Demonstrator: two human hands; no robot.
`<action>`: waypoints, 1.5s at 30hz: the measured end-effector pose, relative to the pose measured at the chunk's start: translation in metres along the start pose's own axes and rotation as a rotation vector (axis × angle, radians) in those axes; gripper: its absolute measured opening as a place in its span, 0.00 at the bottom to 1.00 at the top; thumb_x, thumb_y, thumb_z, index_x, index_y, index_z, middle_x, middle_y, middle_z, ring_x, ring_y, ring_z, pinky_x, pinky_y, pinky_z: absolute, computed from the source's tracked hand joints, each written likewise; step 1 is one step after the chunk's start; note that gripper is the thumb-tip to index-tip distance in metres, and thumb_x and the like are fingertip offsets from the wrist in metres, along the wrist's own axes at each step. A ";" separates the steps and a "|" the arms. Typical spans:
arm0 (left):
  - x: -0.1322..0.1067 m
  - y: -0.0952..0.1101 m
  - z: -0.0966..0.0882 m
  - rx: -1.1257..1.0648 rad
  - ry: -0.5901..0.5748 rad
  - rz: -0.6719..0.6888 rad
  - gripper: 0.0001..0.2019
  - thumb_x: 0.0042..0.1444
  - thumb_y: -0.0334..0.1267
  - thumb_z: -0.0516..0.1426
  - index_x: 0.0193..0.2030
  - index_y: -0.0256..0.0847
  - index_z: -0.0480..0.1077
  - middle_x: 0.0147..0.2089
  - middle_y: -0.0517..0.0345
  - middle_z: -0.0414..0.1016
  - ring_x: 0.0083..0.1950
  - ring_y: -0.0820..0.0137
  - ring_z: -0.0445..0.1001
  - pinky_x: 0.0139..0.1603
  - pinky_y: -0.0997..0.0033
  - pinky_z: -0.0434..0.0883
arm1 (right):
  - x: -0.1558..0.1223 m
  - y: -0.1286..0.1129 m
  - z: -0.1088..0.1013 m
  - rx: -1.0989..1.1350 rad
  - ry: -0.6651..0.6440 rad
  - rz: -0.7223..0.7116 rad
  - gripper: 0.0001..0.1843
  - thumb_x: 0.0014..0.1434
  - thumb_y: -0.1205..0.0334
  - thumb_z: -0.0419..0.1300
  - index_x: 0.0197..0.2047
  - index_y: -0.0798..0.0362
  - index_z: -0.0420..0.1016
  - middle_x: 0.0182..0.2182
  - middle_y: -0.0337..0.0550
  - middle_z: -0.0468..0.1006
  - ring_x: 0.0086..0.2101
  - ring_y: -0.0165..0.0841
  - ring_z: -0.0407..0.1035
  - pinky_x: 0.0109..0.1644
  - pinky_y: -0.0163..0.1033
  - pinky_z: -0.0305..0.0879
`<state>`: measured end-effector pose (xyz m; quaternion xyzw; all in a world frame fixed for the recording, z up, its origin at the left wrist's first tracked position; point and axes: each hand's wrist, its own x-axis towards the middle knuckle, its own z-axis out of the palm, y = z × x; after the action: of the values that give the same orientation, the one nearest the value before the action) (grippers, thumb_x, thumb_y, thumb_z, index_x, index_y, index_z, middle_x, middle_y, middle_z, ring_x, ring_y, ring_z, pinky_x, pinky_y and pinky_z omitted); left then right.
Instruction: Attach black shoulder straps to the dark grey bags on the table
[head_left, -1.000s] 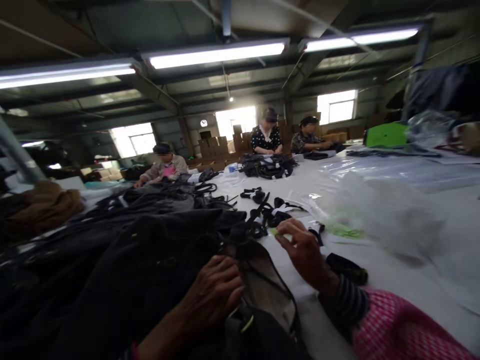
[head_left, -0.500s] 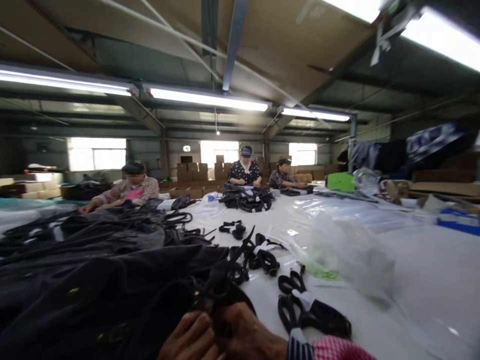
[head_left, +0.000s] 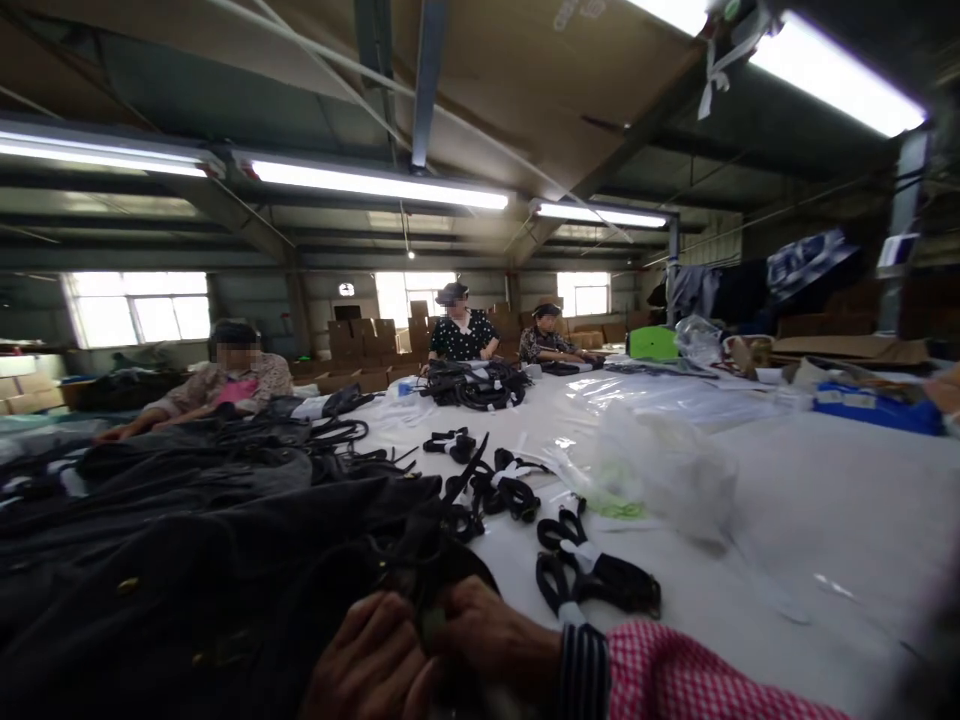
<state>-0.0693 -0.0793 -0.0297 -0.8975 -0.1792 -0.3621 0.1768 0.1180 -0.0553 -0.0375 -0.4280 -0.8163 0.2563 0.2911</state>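
My left hand (head_left: 367, 660) and my right hand (head_left: 495, 640) meet at the bottom edge, both closed on the dark bag (head_left: 225, 560) that lies in front of me. They pinch a black strap or fitting between them, too dark to make out clearly. My right sleeve (head_left: 675, 675) is pink checked with a striped cuff. Coiled black straps (head_left: 592, 580) tied with white bands lie on the white table (head_left: 787, 500) just right of my hands.
A heap of dark bags (head_left: 150, 480) fills the left of the table. More strap bundles (head_left: 472, 385) lie farther back, and clear plastic bags (head_left: 660, 470) to the right. Three other people work at the far side, one being a seated person (head_left: 232, 375) at left. Cardboard boxes (head_left: 367, 335) stand behind.
My right hand has come from the table over to the bag and joined the left hand. The view has tilted up and swung, so both hands now sit at the bottom edge.
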 end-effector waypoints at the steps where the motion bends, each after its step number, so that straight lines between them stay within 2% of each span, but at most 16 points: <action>1: 0.003 0.003 -0.003 -0.032 -0.021 -0.020 0.15 0.65 0.25 0.47 0.31 0.43 0.68 0.29 0.62 0.73 0.36 0.68 0.71 0.48 0.63 0.65 | 0.001 0.003 0.000 0.014 0.032 0.024 0.06 0.60 0.66 0.56 0.32 0.52 0.71 0.30 0.40 0.77 0.29 0.32 0.66 0.32 0.34 0.57; 3: 0.004 0.008 -0.006 -0.065 -0.045 -0.080 0.15 0.66 0.26 0.48 0.29 0.42 0.66 0.28 0.61 0.72 0.38 0.68 0.70 0.50 0.62 0.63 | 0.002 0.008 0.001 -0.012 0.092 0.079 0.07 0.62 0.69 0.53 0.37 0.54 0.73 0.34 0.45 0.79 0.32 0.34 0.68 0.35 0.36 0.58; 5: 0.002 0.010 -0.007 -0.052 -0.065 -0.124 0.15 0.67 0.28 0.49 0.29 0.41 0.66 0.29 0.60 0.72 0.42 0.66 0.70 0.52 0.60 0.62 | 0.001 0.011 0.001 -0.138 0.124 0.117 0.09 0.63 0.68 0.52 0.41 0.55 0.73 0.38 0.48 0.80 0.35 0.35 0.70 0.38 0.37 0.58; 8: 0.000 0.013 -0.007 0.018 -0.078 -0.176 0.14 0.67 0.30 0.52 0.28 0.40 0.67 0.28 0.59 0.72 0.49 0.62 0.69 0.56 0.55 0.60 | -0.002 0.006 0.003 -0.342 0.059 0.110 0.10 0.66 0.66 0.52 0.45 0.53 0.74 0.40 0.49 0.82 0.36 0.36 0.75 0.37 0.37 0.57; 13: 0.001 0.016 -0.008 0.043 -0.079 -0.205 0.14 0.66 0.30 0.53 0.28 0.40 0.68 0.30 0.60 0.75 0.52 0.61 0.67 0.60 0.51 0.57 | 0.002 -0.005 0.006 -0.441 -0.035 0.128 0.13 0.70 0.62 0.50 0.49 0.51 0.76 0.39 0.49 0.84 0.40 0.39 0.79 0.38 0.36 0.62; 18: 0.002 0.016 -0.008 0.019 -0.100 -0.219 0.14 0.67 0.30 0.52 0.28 0.39 0.68 0.29 0.59 0.75 0.52 0.61 0.68 0.59 0.51 0.58 | 0.012 -0.001 0.014 -0.538 -0.101 0.121 0.13 0.68 0.67 0.51 0.50 0.56 0.75 0.40 0.57 0.84 0.42 0.44 0.80 0.42 0.39 0.68; 23: 0.001 0.016 -0.007 0.011 -0.124 -0.225 0.14 0.67 0.31 0.52 0.28 0.39 0.68 0.30 0.59 0.75 0.52 0.61 0.68 0.60 0.51 0.59 | 0.014 0.005 0.018 -0.543 -0.091 0.126 0.16 0.68 0.71 0.48 0.53 0.60 0.73 0.40 0.62 0.83 0.41 0.46 0.80 0.41 0.42 0.69; 27: 0.001 0.016 -0.007 0.008 -0.127 -0.233 0.14 0.67 0.31 0.52 0.28 0.39 0.68 0.30 0.60 0.76 0.52 0.62 0.68 0.60 0.51 0.59 | 0.015 0.012 0.014 -0.499 -0.072 0.108 0.15 0.68 0.69 0.50 0.52 0.57 0.74 0.42 0.58 0.83 0.40 0.43 0.79 0.40 0.39 0.66; 30: 0.002 0.017 -0.009 0.016 -0.121 -0.252 0.14 0.67 0.31 0.52 0.29 0.40 0.69 0.31 0.62 0.77 0.53 0.61 0.68 0.62 0.48 0.56 | 0.016 0.020 0.007 -0.432 -0.007 0.144 0.12 0.67 0.64 0.53 0.47 0.57 0.76 0.39 0.52 0.83 0.38 0.38 0.77 0.37 0.35 0.63; 33: 0.003 0.017 -0.010 0.024 -0.113 -0.265 0.15 0.68 0.31 0.51 0.29 0.41 0.69 0.31 0.63 0.77 0.53 0.61 0.68 0.64 0.44 0.52 | 0.016 0.028 0.003 -0.226 0.124 0.191 0.10 0.64 0.66 0.54 0.38 0.57 0.77 0.34 0.46 0.82 0.34 0.33 0.74 0.34 0.33 0.59; 35: 0.003 0.016 -0.010 0.026 -0.110 -0.264 0.15 0.68 0.31 0.51 0.29 0.42 0.70 0.30 0.63 0.77 0.53 0.60 0.68 0.63 0.45 0.53 | 0.015 0.029 0.004 -0.113 0.161 0.230 0.09 0.60 0.67 0.56 0.35 0.57 0.77 0.31 0.45 0.80 0.32 0.32 0.72 0.32 0.33 0.57; 37: 0.003 0.015 -0.009 0.021 -0.114 -0.262 0.15 0.68 0.31 0.51 0.29 0.42 0.70 0.30 0.62 0.77 0.53 0.60 0.68 0.62 0.47 0.55 | 0.015 0.028 0.007 -0.103 0.129 0.255 0.08 0.59 0.67 0.57 0.36 0.58 0.78 0.33 0.47 0.81 0.33 0.33 0.72 0.33 0.34 0.57; 42: 0.001 0.014 -0.008 -0.003 -0.126 -0.265 0.15 0.68 0.30 0.50 0.29 0.42 0.69 0.30 0.61 0.76 0.54 0.60 0.67 0.61 0.50 0.56 | 0.017 0.016 0.019 -0.282 -0.021 0.207 0.15 0.64 0.65 0.55 0.50 0.58 0.77 0.44 0.56 0.83 0.42 0.42 0.77 0.41 0.39 0.63; 45: -0.001 0.014 -0.006 -0.015 -0.110 -0.276 0.15 0.67 0.30 0.50 0.28 0.42 0.69 0.30 0.61 0.76 0.54 0.61 0.68 0.61 0.51 0.56 | 0.024 0.008 0.022 -0.326 -0.076 0.163 0.14 0.61 0.69 0.55 0.48 0.58 0.78 0.43 0.59 0.83 0.44 0.47 0.78 0.42 0.42 0.65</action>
<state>-0.0675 -0.0944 -0.0289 -0.8841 -0.3079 -0.3344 0.1086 0.0963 -0.0343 -0.0521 -0.5241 -0.8202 0.1592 0.1649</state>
